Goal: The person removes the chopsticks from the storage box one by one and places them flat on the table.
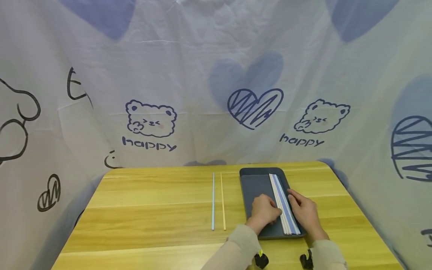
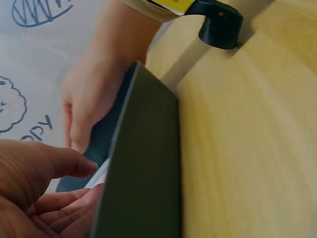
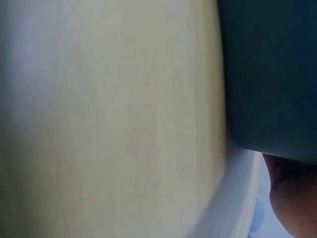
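Observation:
A row of long thin white and blue sticks point(image 1: 283, 204) lies lengthwise along the right side of a dark grey tray point(image 1: 251, 183). My left hand point(image 1: 264, 210) is inside the tray, its fingertips at the left edge of the row. In the left wrist view, its thumb point(image 2: 74, 163) and bent fingers are apart, close to the sticks. My right hand point(image 1: 306, 213) rests along the tray's right rim, thumb and forefinger extended toward the sticks. The right wrist view shows the tray's outer side point(image 3: 272, 74) and hides most of that hand.
Left of the tray, a light blue stick point(image 1: 213, 202) and a pale yellow stick point(image 1: 222, 202) lie parallel on the wooden table point(image 1: 152, 210). A white printed cloth point(image 1: 199, 82) hangs behind the table and at both sides. Black devices are strapped to both wrists.

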Motion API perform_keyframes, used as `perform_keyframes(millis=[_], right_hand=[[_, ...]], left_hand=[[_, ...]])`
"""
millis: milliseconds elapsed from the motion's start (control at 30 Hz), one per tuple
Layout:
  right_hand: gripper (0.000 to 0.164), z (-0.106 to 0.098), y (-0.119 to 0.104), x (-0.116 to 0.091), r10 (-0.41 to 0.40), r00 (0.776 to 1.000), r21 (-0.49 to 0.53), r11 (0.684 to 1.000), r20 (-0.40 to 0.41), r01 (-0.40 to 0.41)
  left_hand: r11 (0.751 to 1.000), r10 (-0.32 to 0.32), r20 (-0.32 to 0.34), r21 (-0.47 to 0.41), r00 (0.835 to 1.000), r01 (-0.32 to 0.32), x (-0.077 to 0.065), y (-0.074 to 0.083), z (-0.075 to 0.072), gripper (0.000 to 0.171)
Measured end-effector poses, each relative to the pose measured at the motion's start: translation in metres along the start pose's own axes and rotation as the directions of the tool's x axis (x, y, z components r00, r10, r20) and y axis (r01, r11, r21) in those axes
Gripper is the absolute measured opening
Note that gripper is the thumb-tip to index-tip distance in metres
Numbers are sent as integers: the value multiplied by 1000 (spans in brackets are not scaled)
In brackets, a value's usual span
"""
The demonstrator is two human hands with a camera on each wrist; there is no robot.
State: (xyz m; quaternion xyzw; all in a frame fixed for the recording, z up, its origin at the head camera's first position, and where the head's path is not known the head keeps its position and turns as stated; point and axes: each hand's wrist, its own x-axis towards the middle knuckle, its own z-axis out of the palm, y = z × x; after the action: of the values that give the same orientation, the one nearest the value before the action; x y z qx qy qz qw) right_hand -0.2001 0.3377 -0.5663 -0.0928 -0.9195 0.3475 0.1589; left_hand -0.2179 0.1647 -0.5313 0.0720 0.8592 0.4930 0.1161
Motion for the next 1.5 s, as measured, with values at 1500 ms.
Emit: perform_keyframes(millis=[1500], right_hand=[[42,-4,-3,-1,46,998,17,999,47,-47]], left_hand=[[990,-55,-109,122,993,68,1,-1,27,40]])
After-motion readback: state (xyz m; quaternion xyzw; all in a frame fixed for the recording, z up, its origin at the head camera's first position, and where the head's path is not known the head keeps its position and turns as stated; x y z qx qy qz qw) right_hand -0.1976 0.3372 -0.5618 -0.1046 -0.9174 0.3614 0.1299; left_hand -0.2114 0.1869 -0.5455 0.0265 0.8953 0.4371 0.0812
